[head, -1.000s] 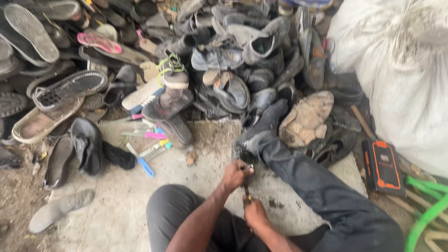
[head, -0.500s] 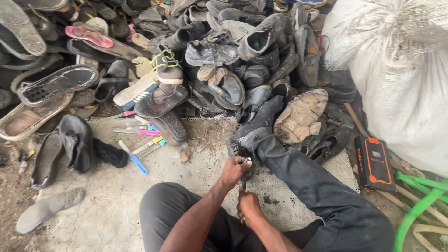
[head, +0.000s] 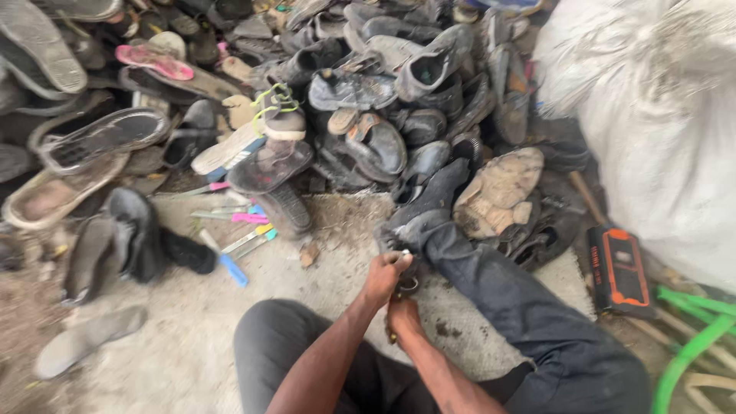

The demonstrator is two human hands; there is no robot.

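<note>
I sit on the bare concrete floor [head: 192,345] with my right leg stretched forward, trouser leg [head: 506,299] dark grey. My left hand [head: 386,274] is closed around a small object at its top end, thumb side up; the object itself is too small and blurred to identify. My right hand [head: 402,320] sits directly below the left hand, touching it, fingers curled shut on what appears to be a metal ring or scissor-like handle [head: 407,287]; I cannot tell exactly what tool it is.

Taking my left hand as the landmark: just above it and to its right lies a dark worn shoe [head: 429,201], its toe touching my trouser cuff. Further right of that, a tan, mud-caked sole [head: 498,192] faces upward. Above the left hand, across the whole upper field, stands a heap of old shoes and sandals [head: 368,84], mostly black and grey, with one pink flip-flop [head: 153,61] at the far upper left and a shoe with yellow-green laces [head: 277,115] nearer the middle. To the left of the hand, on the floor, lie several toothbrushes [head: 238,230] in pink, blue and yellow.

To the right of the hand, well apart, lies a flat rectangular black device with an orange border [head: 617,268]. Above that bulges a large white woven sack [head: 652,115]. Green tubing [head: 690,337] curves at the lower right
</note>
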